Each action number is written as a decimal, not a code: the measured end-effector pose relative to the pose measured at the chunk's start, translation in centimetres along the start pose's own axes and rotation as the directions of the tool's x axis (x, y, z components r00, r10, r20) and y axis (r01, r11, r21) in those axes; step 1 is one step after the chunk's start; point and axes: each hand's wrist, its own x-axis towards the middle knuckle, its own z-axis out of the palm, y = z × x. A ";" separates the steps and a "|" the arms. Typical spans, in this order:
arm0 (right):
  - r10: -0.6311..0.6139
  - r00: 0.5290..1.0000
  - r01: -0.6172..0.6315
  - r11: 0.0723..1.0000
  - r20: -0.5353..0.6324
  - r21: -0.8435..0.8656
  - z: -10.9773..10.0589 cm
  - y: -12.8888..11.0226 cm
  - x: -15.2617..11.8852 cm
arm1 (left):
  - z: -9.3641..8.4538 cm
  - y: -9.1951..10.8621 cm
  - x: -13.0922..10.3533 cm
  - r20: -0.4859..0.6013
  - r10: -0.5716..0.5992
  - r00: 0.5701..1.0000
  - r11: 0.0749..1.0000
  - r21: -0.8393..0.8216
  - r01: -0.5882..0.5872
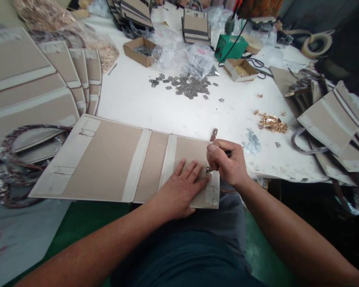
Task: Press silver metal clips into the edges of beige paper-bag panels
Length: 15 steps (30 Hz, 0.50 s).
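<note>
A beige bag panel point(110, 159) with pale taped strips lies in front of me, over the table's near edge. My left hand point(184, 191) rests flat on its right part, fingers spread. Beside those fingertips a small metal plate point(209, 171) sits on the panel near a taped patch. Right above it my right hand point(227, 159) is closed around a thin dark tool point(227, 152), mostly hidden by the fingers. A brown tab with metal fittings point(214, 134) sticks out past the panel's far edge.
Dark metal plates point(191, 85) lie in a heap mid-table. Gold fasteners point(273, 122) and silvery plates point(252, 141) are at right. Panel stacks flank me on the left point(14, 79) and right point(332, 119). Behind are cardboard boxes point(139, 52) and a green device point(230, 48).
</note>
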 end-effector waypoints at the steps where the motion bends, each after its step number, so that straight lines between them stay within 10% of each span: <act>1: -0.025 0.999 0.027 0.998 -0.036 0.062 -0.1 -0.1 0.0 | 0.0 0.0 0.0 0.001 0.006 1.000 1.000 -0.002 -0.006; 9: 0.044 0.969 0.017 0.969 -0.243 0.245 -0.3 1.8 -2.0 | -1.0 0.6 -0.1 0.041 -0.001 0.999 0.999 0.038 0.000; 15: 0.075 0.938 0.061 0.925 -0.339 0.374 -3.6 -1.6 -8.3 | -1.4 2.1 -1.4 0.004 0.008 1.000 0.995 0.098 -0.009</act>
